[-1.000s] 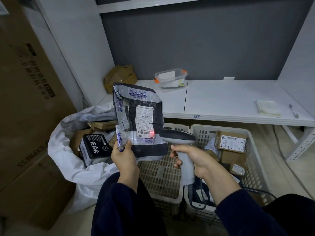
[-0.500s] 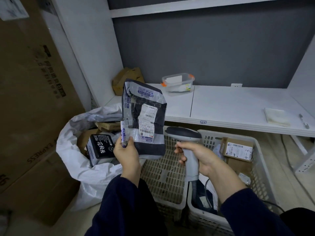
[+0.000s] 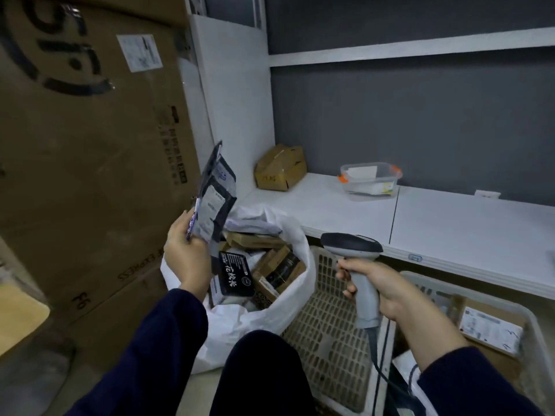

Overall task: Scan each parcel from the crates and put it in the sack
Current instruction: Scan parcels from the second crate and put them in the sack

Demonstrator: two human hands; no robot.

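Note:
My left hand pinches the lower corner of a dark grey plastic mailer parcel and holds it upright, edge-on, above the left rim of the white sack. The sack stands open on the floor with several boxes inside, among them a black box. My right hand grips the grey handheld scanner, its head pointing left over the near white crate. The right crate holds a brown labelled parcel.
Tall cardboard boxes stand on the left. A white shelf behind the crates carries a brown box and a clear plastic tub. The scanner's cable hangs down into the crates.
My left hand has carried the mailer left, away from the scanner, and turned it edge-on over the sack. The red scan dot is gone. My view has swung left and up.

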